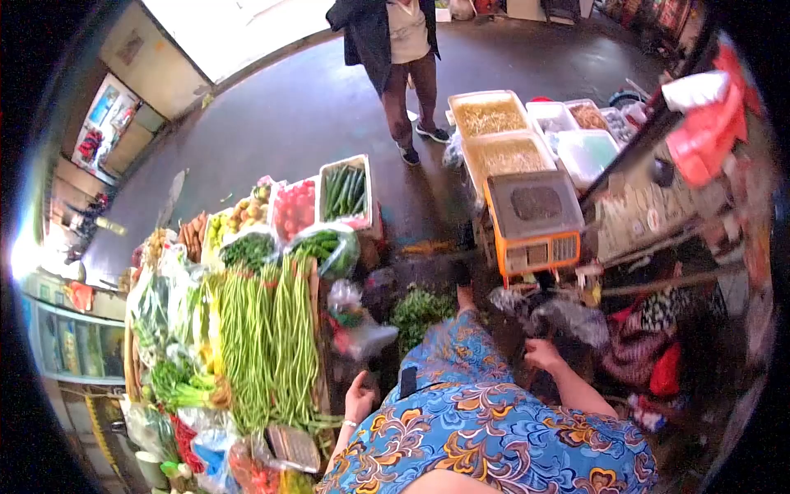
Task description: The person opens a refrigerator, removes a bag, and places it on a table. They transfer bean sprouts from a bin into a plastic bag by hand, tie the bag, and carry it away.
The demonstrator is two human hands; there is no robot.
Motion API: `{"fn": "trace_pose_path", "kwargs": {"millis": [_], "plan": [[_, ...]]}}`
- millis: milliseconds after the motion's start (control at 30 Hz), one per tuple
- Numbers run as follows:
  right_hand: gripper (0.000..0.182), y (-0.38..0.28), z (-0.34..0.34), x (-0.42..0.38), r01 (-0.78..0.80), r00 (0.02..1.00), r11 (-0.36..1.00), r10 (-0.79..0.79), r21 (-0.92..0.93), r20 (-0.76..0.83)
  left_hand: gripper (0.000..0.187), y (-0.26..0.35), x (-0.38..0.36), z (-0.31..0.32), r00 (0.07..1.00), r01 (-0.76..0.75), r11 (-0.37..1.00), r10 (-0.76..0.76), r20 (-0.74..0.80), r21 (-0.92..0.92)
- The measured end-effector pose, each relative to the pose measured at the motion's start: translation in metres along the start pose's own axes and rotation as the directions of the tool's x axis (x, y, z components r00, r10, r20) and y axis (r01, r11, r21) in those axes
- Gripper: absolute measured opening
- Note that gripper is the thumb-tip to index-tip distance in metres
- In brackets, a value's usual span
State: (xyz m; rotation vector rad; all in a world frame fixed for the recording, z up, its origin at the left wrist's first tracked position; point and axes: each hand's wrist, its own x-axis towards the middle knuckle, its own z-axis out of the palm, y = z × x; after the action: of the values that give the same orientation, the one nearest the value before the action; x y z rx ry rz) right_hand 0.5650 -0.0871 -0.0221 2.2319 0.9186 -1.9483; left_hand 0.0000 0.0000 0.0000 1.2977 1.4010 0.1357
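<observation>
My left hand (360, 395) is low beside the wooden edge of the vegetable stand, fingers apart and holding nothing. A knotted plastic bag (360, 333) of produce lies just above it. My right hand (541, 354) is closed on the edge of a crumpled clear plastic bag (572, 319) below an orange weighing scale (535, 221). A bunch of leafy greens (420, 311) lies on the ground between my hands. My blue flower-patterned clothing fills the bottom of the view.
Long green beans (271, 337) cover the stand at left, with boxes of cucumbers (346, 191) and tomatoes (295, 207) behind. White tubs of sprouts (491, 115) sit beyond the scale. A person (403, 58) stands on the wet pavement. Red bags (708, 123) hang at right.
</observation>
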Motion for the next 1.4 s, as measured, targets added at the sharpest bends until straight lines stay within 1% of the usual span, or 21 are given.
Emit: {"fn": "trace_pose_path", "kwargs": {"millis": [67,100,167,200,233,300,367,400,467,567,667,800,967,1033,1133,1167,1200,1267,1300,1367,1400], "plan": [[0.095,0.053,0.002,0.073,0.417,0.904,0.9,-0.398,0.122,-0.158,0.1,-0.013,0.027,0.016,0.99,-0.121,0.944,0.092,-0.107,-0.308],[0.083,0.039,-0.013,0.057,0.444,0.896,0.863,-0.423,0.239,-0.136,0.101,0.012,0.03,0.03,0.992,-0.003,0.896,-0.053,-0.112,-0.444],[0.07,-0.078,-0.114,0.039,0.195,0.979,0.973,-0.186,0.126,-0.085,0.1,0.004,0.142,0.038,0.939,-0.299,0.951,0.308,-0.154,0.077],[0.067,-0.1,-0.147,0.058,0.188,0.982,0.966,-0.181,0.178,-0.055,0.094,0.069,0.164,0.029,0.95,-0.311,0.937,0.301,-0.084,-0.158],[0.065,-0.11,-0.166,0.066,0.15,0.988,0.96,-0.153,0.235,-0.006,0.084,0.164,0.147,0.019,0.99,-0.004,0.957,-0.036,-0.135,-0.289],[0.052,-0.15,-0.212,0.059,0.118,0.988,0.953,-0.14,0.281,0.062,0.069,0.231,0.165,0.008,0.983,-0.064,0.957,0.012,-0.181,-0.284],[0.047,-0.209,-0.255,0.035,0.121,0.993,0.941,-0.118,0.316,-0.029,0.056,0.278,0.184,-0.008,0.969,0.07,0.938,-0.145,-0.201,-0.338],[0.047,-0.208,-0.272,0.053,0.127,0.992,0.95,-0.127,0.285,-0.019,0.045,0.292,0.193,-0.013,0.943,0.115,0.907,-0.227,-0.242,-0.404],[0.044,-0.186,-0.3,0.103,0.279,0.93,0.937,-0.209,0.21,-0.301,0.039,0.294,0.202,-0.024,0.922,0.073,0.918,-0.21,-0.324,-0.389],[0.04,-0.24,-0.341,0.096,0.276,0.939,0.914,-0.191,0.297,-0.285,0.032,0.289,0.219,-0.04,0.87,0.018,0.894,-0.235,-0.433,-0.449],[0.038,-0.279,-0.369,0.115,0.313,0.931,0.903,-0.23,0.295,-0.284,0.025,0.302,0.244,-0.065,0.844,0.03,0.947,-0.195,-0.501,-0.318],[0.036,-0.335,-0.397,0.139,0.37,0.897,0.894,-0.274,0.251,-0.346,0.021,0.335,0.294,-0.094,0.864,0.108,0.958,-0.222,-0.451,-0.264],[0.038,-0.377,-0.424,0.203,0.554,0.777,0.83,-0.487,0.067,-0.398,0.022,0.306,0.395,-0.132,0.89,0.153,0.934,-0.272,-0.365,-0.322],[0.038,-0.422,-0.43,0.226,0.514,0.808,0.849,-0.434,0.118,-0.398,0.025,0.285,0.443,-0.148,0.882,0.177,0.876,-0.344,-0.322,-0.449],[0.036,-0.446,-0.431,0.337,0.651,0.718,0.747,-0.548,0.136,-0.429,0.026,0.279,0.517,-0.188,0.867,0.221,0.923,-0.335,-0.37,-0.316],[0.034,-0.453,-0.436,0.378,0.604,0.718,0.794,-0.578,-0.064,-0.387,0.027,0.29,0.537,-0.203,0.847,0.249,0.946,-0.317,-0.426,-0.21],[0.033,-0.466,-0.449,0.4,0.529,0.732,0.807,-0.591,-0.264,-0.339,0.03,0.291,0.561,-0.219,0.867,0.129,0.963,-0.226,-0.445,-0.238],[0.032,-0.538,-0.439,0.354,0.548,0.795,0.835,-0.54,-0.053,-0.276,0.048,0.315,0.595,-0.249,0.839,0.118,0.985,-0.168,-0.518,-0.129],[0.031,-0.583,-0.433,0.322,0.539,0.824,0.841,-0.512,0.052,-0.243,0.061,0.318,0.615,-0.263,0.85,-0.011,0.984,-0.086,-0.52,-0.18],[0.031,-0.553,-0.455,0.39,0.574,0.785,0.815,-0.576,-0.082,-0.229,0.065,0.357,0.645,-0.289,0.861,-0.059,0.924,-0.145,-0.488,-0.379],[0.031,-0.531,-0.471,0.432,0.613,0.75,0.772,-0.636,-0.169,-0.184,0.064,0.371,0.659,-0.305,0.855,-0.061,0.945,-0.117,-0.505,-0.322]]}}
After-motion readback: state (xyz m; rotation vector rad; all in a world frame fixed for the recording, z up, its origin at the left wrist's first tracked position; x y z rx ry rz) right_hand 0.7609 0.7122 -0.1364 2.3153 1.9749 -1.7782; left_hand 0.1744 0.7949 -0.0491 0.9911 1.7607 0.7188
